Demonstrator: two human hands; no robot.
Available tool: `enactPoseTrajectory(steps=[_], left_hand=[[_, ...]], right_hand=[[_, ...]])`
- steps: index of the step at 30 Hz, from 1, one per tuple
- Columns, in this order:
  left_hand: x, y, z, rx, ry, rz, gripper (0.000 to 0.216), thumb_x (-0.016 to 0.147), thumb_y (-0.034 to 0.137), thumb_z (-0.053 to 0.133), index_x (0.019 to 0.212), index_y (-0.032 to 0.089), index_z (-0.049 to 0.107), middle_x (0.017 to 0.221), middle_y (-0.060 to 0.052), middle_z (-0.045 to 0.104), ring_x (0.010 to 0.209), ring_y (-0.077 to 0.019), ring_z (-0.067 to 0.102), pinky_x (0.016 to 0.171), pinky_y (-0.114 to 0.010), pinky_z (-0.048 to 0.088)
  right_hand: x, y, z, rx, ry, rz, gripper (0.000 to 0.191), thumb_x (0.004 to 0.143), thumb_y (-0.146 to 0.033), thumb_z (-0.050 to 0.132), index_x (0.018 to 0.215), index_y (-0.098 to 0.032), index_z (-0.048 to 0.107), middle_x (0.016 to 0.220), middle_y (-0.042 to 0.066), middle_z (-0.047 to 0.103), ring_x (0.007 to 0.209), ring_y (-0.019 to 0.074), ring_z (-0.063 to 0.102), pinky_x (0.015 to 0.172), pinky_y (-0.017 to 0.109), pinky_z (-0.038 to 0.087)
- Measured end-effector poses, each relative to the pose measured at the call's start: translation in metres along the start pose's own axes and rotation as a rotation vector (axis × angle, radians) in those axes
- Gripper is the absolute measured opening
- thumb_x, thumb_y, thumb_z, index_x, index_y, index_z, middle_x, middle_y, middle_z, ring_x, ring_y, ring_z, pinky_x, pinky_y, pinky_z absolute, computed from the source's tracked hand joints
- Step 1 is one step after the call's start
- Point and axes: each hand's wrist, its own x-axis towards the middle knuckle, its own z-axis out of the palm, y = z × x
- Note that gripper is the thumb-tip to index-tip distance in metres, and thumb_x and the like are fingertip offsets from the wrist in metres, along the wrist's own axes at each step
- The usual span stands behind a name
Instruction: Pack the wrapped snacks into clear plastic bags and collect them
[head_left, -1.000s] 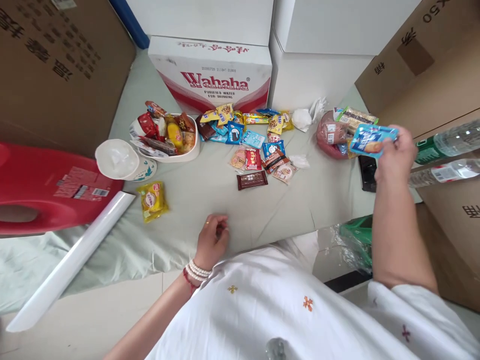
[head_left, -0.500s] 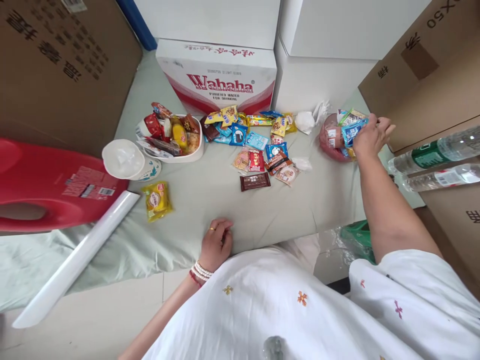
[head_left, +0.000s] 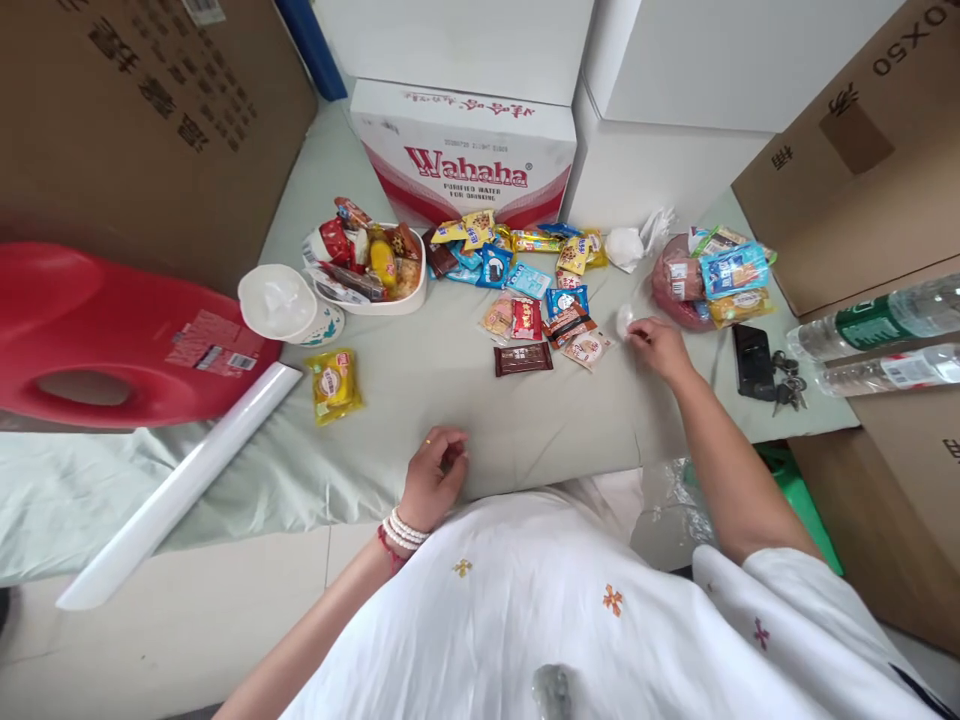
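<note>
My right hand [head_left: 656, 345] rests on the pale green cloth [head_left: 420, 400], fingers curled and pinched at a small white wrapper [head_left: 624, 319]. A heap of loose snack packets [head_left: 536, 290] lies just to its left, and a brown chocolate bar [head_left: 523, 358] lies nearest me. The blue snack packet [head_left: 733, 268] sits on top of a red bag [head_left: 671, 285] of snacks at the right. My left hand [head_left: 436, 472] is loosely curled on the cloth at the table's near edge; I cannot see anything in it.
A white bowl [head_left: 414, 297] full of snacks, a white lid [head_left: 276, 300] and a yellow packet [head_left: 332, 382] lie at the left. Nearby are a red plastic stool [head_left: 112, 330] and a white roll [head_left: 180, 485]. A phone [head_left: 750, 360], keys [head_left: 787, 388] and two water bottles [head_left: 877, 320] sit right. Cartons, one marked Wahaha [head_left: 465, 150], surround the table.
My right hand carried the blue packet to the red bag, left it on top, then came back left and down to the white wrapper. My left hand stayed put.
</note>
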Motion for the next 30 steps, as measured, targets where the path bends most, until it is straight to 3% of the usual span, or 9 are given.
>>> enactPoseTrajectory(steps=[2,4,7,9,11,15,19,24,30], left_hand=[[0.003,0.008,0.001,-0.074,-0.006,-0.064,0.017,0.089,0.035,0.061,0.098,0.022,0.067,0.092,-0.005,0.065,0.079,-0.0175,0.064,0.071,-0.030,0.056],[0.010,0.022,0.009,-0.156,-0.056,-0.103,0.018,0.090,0.039,0.063,0.094,0.022,0.068,0.090,-0.005,0.066,0.081,-0.0174,0.065,0.071,-0.030,0.056],[0.027,0.045,0.031,-0.243,-0.144,-0.087,0.025,0.086,0.044,0.070,0.098,0.022,0.070,0.095,-0.006,0.068,0.085,-0.0178,0.067,0.073,-0.029,0.056],[0.040,0.056,0.047,-0.272,-0.174,-0.037,0.036,0.080,0.045,0.078,0.105,0.021,0.071,0.104,-0.007,0.070,0.089,-0.0190,0.069,0.073,-0.030,0.057],[0.049,0.060,0.057,-0.274,-0.203,-0.001,0.030,0.083,0.045,0.076,0.100,0.020,0.073,0.098,-0.007,0.071,0.087,-0.0188,0.068,0.075,-0.031,0.056],[0.052,0.050,0.054,-0.434,-0.251,-0.133,0.033,0.084,0.052,0.073,0.085,0.018,0.072,0.073,-0.001,0.068,0.069,-0.0154,0.063,0.070,-0.030,0.053],[0.048,0.043,0.042,-0.548,-0.188,-0.247,0.038,0.078,0.055,0.078,0.080,0.018,0.069,0.069,0.001,0.064,0.063,-0.0122,0.057,0.066,-0.027,0.049],[0.042,0.059,0.050,-0.483,-0.236,-0.165,0.035,0.078,0.050,0.081,0.087,0.017,0.074,0.082,-0.003,0.072,0.074,-0.0148,0.063,0.073,-0.029,0.051],[0.041,0.063,0.052,-0.517,-0.237,-0.173,0.039,0.080,0.055,0.078,0.081,0.017,0.070,0.076,-0.002,0.067,0.071,-0.0139,0.058,0.071,-0.028,0.048]], right_hand=[[-0.023,-0.015,0.012,0.238,0.159,0.144,0.022,0.081,-0.041,0.067,0.087,-0.019,0.069,0.079,0.002,0.066,0.069,0.0157,0.056,0.071,0.033,0.048],[-0.055,-0.042,0.031,0.486,0.174,0.255,0.029,0.079,-0.048,0.070,0.089,-0.021,0.066,0.073,-0.001,0.062,0.061,0.0135,0.051,0.061,0.029,0.046],[-0.107,-0.095,0.067,0.877,-0.038,0.415,0.034,0.070,-0.048,0.083,0.084,-0.022,0.066,0.069,-0.003,0.060,0.055,0.0115,0.048,0.052,0.026,0.041],[-0.134,-0.125,0.086,1.002,-0.166,0.464,0.035,0.069,-0.048,0.086,0.082,-0.022,0.067,0.066,-0.003,0.059,0.053,0.0107,0.046,0.050,0.025,0.038],[-0.147,-0.144,0.093,1.082,-0.236,0.498,0.035,0.069,-0.048,0.088,0.081,-0.022,0.067,0.066,-0.003,0.058,0.055,0.0102,0.044,0.049,0.024,0.035],[-0.146,-0.140,0.077,1.219,-0.337,0.620,0.037,0.065,-0.043,0.091,0.078,-0.020,0.064,0.066,-0.002,0.057,0.054,0.0083,0.038,0.045,0.020,0.025],[-0.140,-0.123,0.057,1.288,-0.407,0.683,0.039,0.060,-0.037,0.093,0.076,-0.020,0.062,0.060,-0.005,0.047,0.052,0.0064,0.029,0.044,0.018,0.015],[-0.143,-0.138,0.067,1.225,-0.482,0.615,0.041,0.065,-0.044,0.093,0.077,-0.019,0.063,0.060,-0.006,0.044,0.050,0.0044,0.025,0.044,0.018,0.013],[-0.146,-0.150,0.074,1.243,-0.508,0.614,0.047,0.062,-0.047,0.095,0.075,-0.019,0.061,0.059,-0.008,0.040,0.051,0.0039,0.023,0.045,0.019,0.012]])
